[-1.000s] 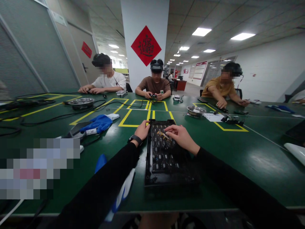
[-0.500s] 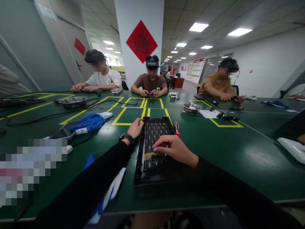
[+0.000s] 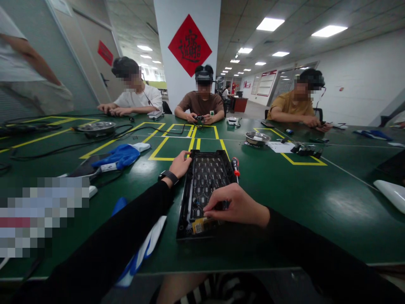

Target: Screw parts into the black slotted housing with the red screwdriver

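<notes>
My right grip (image 3: pixel 236 205) pinches the board (image 3: pixel 198 227), best lightly; I can't tell if my left grip (image 3: pixel 180 164) clasps the tray (image 3: pixel 186 207).

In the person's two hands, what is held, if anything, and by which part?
The right hand seems to pinch the small yellowish piece near its upper edge. The left hand touches the black tray at its far left corner; grip unclear.
</notes>
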A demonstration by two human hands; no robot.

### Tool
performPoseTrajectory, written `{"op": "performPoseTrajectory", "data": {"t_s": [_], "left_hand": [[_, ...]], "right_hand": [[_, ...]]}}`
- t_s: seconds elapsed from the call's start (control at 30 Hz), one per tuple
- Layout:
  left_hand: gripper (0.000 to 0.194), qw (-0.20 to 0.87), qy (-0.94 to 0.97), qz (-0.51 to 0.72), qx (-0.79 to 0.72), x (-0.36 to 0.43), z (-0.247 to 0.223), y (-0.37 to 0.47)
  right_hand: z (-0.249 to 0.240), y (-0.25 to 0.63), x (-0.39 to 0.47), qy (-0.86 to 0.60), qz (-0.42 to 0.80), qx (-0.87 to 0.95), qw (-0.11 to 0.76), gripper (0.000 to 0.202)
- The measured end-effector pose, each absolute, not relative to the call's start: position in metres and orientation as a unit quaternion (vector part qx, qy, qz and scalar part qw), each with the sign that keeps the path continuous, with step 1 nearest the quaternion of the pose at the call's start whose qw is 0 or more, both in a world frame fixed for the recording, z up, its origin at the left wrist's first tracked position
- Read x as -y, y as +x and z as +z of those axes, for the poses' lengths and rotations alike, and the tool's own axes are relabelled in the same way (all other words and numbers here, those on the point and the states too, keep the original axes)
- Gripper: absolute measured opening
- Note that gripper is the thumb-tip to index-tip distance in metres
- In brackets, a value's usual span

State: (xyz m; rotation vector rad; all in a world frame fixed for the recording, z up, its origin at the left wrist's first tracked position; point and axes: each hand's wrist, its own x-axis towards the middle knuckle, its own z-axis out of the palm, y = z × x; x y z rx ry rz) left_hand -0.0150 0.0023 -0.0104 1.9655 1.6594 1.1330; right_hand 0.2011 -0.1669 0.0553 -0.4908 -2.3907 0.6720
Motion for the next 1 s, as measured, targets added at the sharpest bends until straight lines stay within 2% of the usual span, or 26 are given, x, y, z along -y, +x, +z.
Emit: {"op": "performPoseTrajectory", "data": {"t_s": [0.3,1.0], "left_hand": [[0.035,0.152,0.675,0.416,-0.590,-0.0057,-0.0130,-0.0191],[0.036,0.166,0.680,0.406,-0.587,-0.0010,-0.0087,-0.0202]], "right_hand": [[0.0492,0.1999,0.1747,-0.186,0.178,0.921,0.291,0.016],[0.0508,0.1976,0.1735,-0.213,0.182,0.922,0.267,0.017]]}}
